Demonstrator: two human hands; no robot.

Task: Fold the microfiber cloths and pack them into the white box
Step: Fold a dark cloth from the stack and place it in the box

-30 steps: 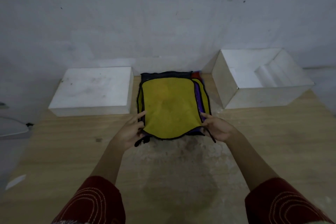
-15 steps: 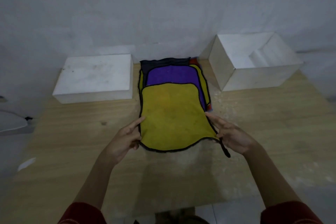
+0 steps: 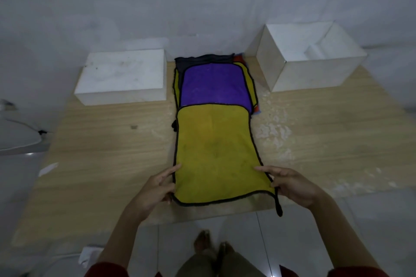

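A: Grip first?

B: Pinching at both near corners of the yellow cloth [image 3: 213, 153]. With the left hand [image 3: 155, 189] at the left corner, fingers laid over the hem, thumb mostly hidden. With the right hand [image 3: 292, 184] at the right corner, curled round the hem.

A: Slack or taut?

B: Taut enough to lie flat. Stretched full length on the table [image 3: 101, 141], near hem at the front edge, far hem resting on the pile. Dangling from the right corner, a black loop [image 3: 279, 204].

A: And beyond that?

B: Stacked near the wall, the other cloths. On top, a purple cloth [image 3: 213, 85]. Peeking out at either side, more yellow. At the back, a dark cloth [image 3: 202, 59], and at the right a scrap of red. Hard to count exactly.

A: The box?

B: To the right of the pile, the white box [image 3: 315, 74], open, near the pile, apart from the yellow cloth. No sight of anything coloured inside, only a white step or insert. To the left of the pile, a closed white block [image 3: 121, 78]. Perhaps the lid, cannot tell.

A: So how far along?

B: Barely begun, by the look of it. No folded cloth anywhere, none packed. One cloth spread out, not yet folded. Left to do: fold this one, put it in, then the same for the whole pile.
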